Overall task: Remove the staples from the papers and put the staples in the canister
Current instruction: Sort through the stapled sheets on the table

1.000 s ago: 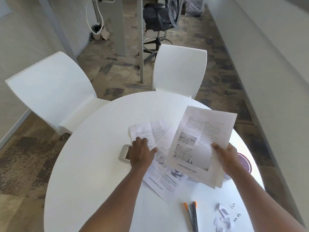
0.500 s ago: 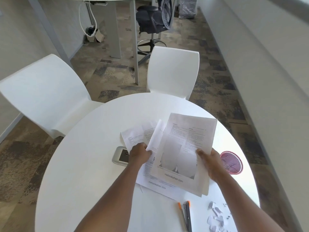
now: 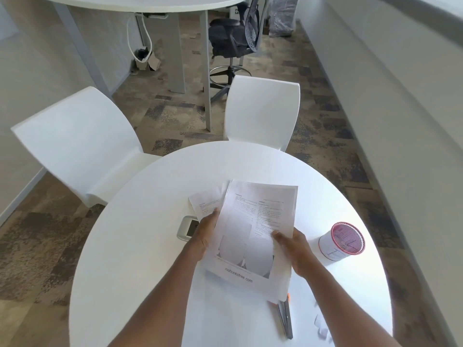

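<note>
My left grip (image 3: 206,234) and right grip (image 3: 293,249) pinched the white printed paper stack (image 3: 253,236) above the round white surface (image 3: 140,246); the stack half-hid the grey staple remover (image 3: 285,319).

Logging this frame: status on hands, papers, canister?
Both hands, left and right, grip the paper stack. Canister upright, right of stack. Staple remover partly under papers.

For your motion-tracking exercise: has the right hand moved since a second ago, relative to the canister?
Yes. The right hand carried the papers leftward, uncovering the canister.
</note>
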### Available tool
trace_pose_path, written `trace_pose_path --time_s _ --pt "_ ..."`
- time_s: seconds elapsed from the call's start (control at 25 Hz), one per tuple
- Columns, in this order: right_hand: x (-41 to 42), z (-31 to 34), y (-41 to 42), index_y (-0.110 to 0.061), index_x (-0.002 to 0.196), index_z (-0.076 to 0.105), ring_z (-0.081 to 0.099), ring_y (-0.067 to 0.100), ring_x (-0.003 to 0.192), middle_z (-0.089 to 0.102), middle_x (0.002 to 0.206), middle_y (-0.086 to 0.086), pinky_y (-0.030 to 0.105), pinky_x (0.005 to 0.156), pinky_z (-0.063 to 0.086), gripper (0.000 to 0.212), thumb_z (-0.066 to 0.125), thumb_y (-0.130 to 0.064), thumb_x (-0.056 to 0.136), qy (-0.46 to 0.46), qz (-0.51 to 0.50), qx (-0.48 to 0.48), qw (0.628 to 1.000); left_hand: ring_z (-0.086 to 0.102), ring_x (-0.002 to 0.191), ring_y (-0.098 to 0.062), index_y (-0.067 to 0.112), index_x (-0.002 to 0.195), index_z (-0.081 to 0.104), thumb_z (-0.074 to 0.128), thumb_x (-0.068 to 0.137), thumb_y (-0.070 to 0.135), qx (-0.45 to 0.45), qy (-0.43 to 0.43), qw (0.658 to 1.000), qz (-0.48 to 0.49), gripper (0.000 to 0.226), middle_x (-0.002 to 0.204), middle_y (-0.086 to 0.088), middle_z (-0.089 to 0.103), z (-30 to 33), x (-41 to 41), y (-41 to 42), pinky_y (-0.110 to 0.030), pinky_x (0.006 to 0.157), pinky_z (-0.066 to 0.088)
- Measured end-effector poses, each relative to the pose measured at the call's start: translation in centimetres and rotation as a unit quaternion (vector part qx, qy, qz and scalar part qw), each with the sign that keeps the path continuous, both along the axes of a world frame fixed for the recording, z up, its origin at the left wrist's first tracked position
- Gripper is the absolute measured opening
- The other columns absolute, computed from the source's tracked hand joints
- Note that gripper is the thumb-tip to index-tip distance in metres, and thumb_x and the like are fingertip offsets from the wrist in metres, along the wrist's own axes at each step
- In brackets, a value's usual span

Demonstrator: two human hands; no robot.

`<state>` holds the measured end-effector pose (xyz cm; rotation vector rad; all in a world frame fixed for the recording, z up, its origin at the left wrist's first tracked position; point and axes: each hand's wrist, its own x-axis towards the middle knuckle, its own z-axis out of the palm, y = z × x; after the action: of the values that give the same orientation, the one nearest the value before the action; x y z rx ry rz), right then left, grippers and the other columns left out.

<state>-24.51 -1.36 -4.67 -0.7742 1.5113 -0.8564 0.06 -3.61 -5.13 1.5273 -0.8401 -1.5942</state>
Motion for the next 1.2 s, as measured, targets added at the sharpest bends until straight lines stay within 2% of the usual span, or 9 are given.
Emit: trace_pose_path --time_s 0.12,0.24,0.4,0.56,0.68,0.88,1.04,1.12,1.2 --pt "0.9 0.2 0.4 -0.016 0.103 0.07 0.072 0.021 0.071 0.077 0.089 0.006 0.028 0.054 0.057 0.015 0.064 -0.008 0.092 0.004 0.005 -0.011 1.0 0.064 0.099 -0.006 0.029 0.117 0.065 0.034 0.1 0.059 0.009 0.011 1.0 -0.006 0.047 0.107 0.011 0.072 1.0 0.4 0.6 -0.03 0.094 0.046" --pt "1.3 0.5 0.7 -0.019 0.101 0.07 0.073 0.017 0.069 0.077 0.086 0.002 0.028 0.054 0.057 0.016 0.064 -0.006 0.092 0.006 0.019 -0.025 1.0 0.063 0.114 -0.008 0.029 0.121 0.068 0.052 0.09 0.066 -0.02 -0.004 0.999 -0.041 0.051 0.117 0.013 0.072 0.4 1.7 1.0 -0.032 0.104 0.046" --pt "1.9 0.8 0.9 -0.016 0.106 0.071 0.074 0.022 0.083 0.079 0.091 0.001 0.034 0.067 0.059 0.019 0.07 -0.01 0.088 -0.01 0.024 -0.027 0.999 0.063 0.121 -0.017 0.03 0.115 0.067 0.065 0.093 0.016 -0.08 -0.02 0.993 -0.087 0.026 0.121 0.008 0.072 0.5 2.8 1.9 -0.028 0.102 0.048" --pt "2.3 1.1 1.1 -0.019 0.116 0.069 0.072 0.026 0.1 0.077 0.108 0.003 0.047 0.086 0.058 0.05 0.079 -0.044 0.074 -0.016 0.048 -0.029 0.998 0.063 0.121 -0.013 0.029 0.129 0.059 0.062 0.095 0.008 -0.1 0.021 0.989 -0.104 0.04 0.125 0.007 0.07 2.0 3.5 1.8 -0.031 0.106 0.045" --pt "1.9 1.3 1.0 -0.011 0.125 0.066 0.067 0.035 0.112 0.071 0.12 0.015 0.053 0.101 0.049 0.06 0.072 -0.049 0.078 -0.147 0.048 0.045 0.987 0.062 0.122 -0.019 0.022 0.135 0.057 0.064 0.093 0.011 -0.11 0.069 0.987 -0.099 0.044 0.129 -0.001 0.069 2.8 3.7 1.6 -0.032 0.103 0.047" --pt "2.1 1.3 0.9 0.002 0.134 0.053 0.066 0.037 0.109 0.063 0.127 0.027 0.05 0.086 0.057 0.109 0.074 -0.075 0.06 -0.177 -0.014 0.151 0.972 0.064 0.117 -0.03 0.015 0.134 0.057 0.066 0.089 0.015 -0.101 0.165 0.978 -0.073 0.045 0.132 -0.015 0.065 4.0 3.6 1.1 -0.039 0.094 0.053" --pt "2.6 2.4 1.3 -0.008 0.126 0.067 0.066 0.038 0.113 0.065 0.129 0.022 0.05 0.088 0.056 0.096 0.03 -0.084 0.08 -0.282 0.041 0.169 0.943 0.064 0.113 -0.033 0.014 0.136 0.055 0.065 0.09 0.014 -0.091 0.209 0.971 -0.075 0.048 0.134 -0.018 0.063 4.8 3.4 0.4 -0.045 0.091 0.054" --pt "2.5 2.9 0.7 -0.016 0.119 0.073 0.071 0.032 0.099 0.072 0.115 0.016 0.046 0.08 0.06 0.085 0.026 -0.078 0.085 -0.302 0.025 0.147 0.941 0.064 0.116 -0.032 0.015 0.137 0.055 0.066 0.089 0.016 -0.093 0.199 0.972 -0.079 0.049 0.133 -0.014 0.064 4.6 3.6 0.3 -0.047 0.094 0.053" --pt "2.0 3.2 0.0 -0.017 0.133 0.062 0.063 0.033 0.114 0.067 0.124 0.016 0.053 0.101 0.049 0.079 0.032 -0.075 0.09 -0.297 0.002 0.111 0.948 0.064 0.12 -0.027 0.018 0.134 0.058 0.068 0.088 0.018 -0.102 0.131 0.982 -0.087 0.047 0.13 -0.007 0.068 3.8 4.0 0.5 -0.042 0.099 0.051"
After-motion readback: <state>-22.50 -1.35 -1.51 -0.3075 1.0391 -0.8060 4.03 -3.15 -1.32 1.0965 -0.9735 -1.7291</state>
